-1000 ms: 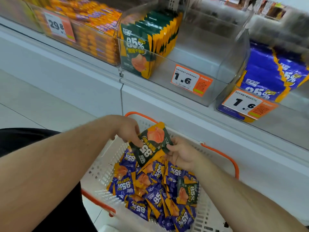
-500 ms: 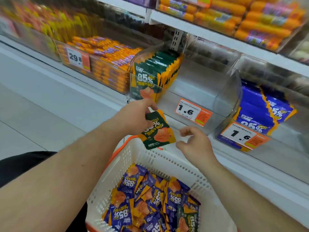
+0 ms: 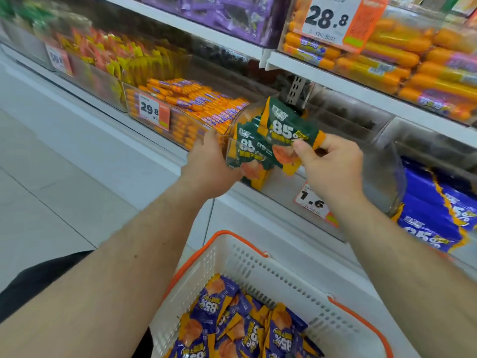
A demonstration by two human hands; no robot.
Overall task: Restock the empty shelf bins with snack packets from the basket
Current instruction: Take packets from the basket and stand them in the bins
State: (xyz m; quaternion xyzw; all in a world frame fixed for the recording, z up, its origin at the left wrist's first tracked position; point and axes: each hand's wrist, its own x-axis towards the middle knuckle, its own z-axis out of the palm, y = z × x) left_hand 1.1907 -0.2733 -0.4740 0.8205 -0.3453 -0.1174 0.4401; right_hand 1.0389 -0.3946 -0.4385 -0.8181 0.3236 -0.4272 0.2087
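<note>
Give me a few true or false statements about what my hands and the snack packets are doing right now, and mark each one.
1. The right hand pinches a green packet over the clear bin. True.
2. The left hand is down in the basket. False: it rests on the bin's left front corner.
3. The packets in the basket are mostly purple. True.
4. The bin's tag reads 28.8. False: it reads 1.6.
5. Blue packets sit right of the bin. True.
</note>
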